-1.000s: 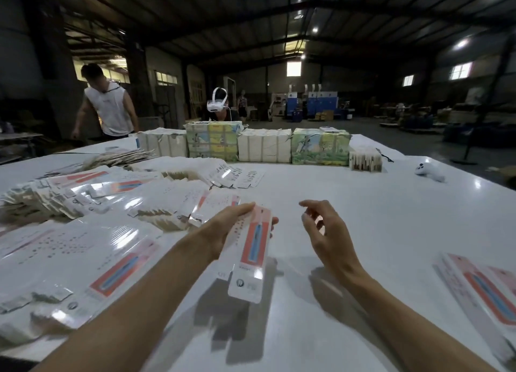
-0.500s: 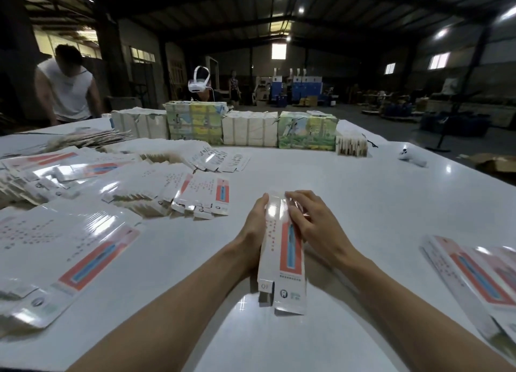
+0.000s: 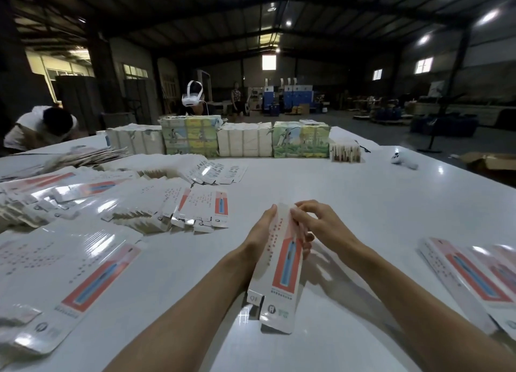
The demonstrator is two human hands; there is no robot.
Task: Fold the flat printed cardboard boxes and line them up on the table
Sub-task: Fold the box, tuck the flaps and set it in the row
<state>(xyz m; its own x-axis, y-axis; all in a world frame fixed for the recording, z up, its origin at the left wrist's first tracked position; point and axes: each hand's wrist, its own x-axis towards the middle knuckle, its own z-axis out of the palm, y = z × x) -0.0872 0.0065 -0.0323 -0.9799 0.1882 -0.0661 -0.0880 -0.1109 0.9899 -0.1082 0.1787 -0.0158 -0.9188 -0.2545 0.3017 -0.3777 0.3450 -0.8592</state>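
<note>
The printed box [image 3: 282, 268] is in both hands over the near middle of the white table [image 3: 363, 204], its long side pointing far. It has a red panel with a blue stick-like picture, and a round logo on the near flap; the small writing is not readable. The left hand [image 3: 261, 232] grips it from the left side with fingers wrapped under it. The right hand [image 3: 312, 226] pinches its far right edge. Flat boxes [image 3: 195, 207] of the same print lie fanned out on the left, and more [image 3: 469, 276] at near right. Wrapped bundles [image 3: 245, 140] stand in a row at the far edge.
</note>
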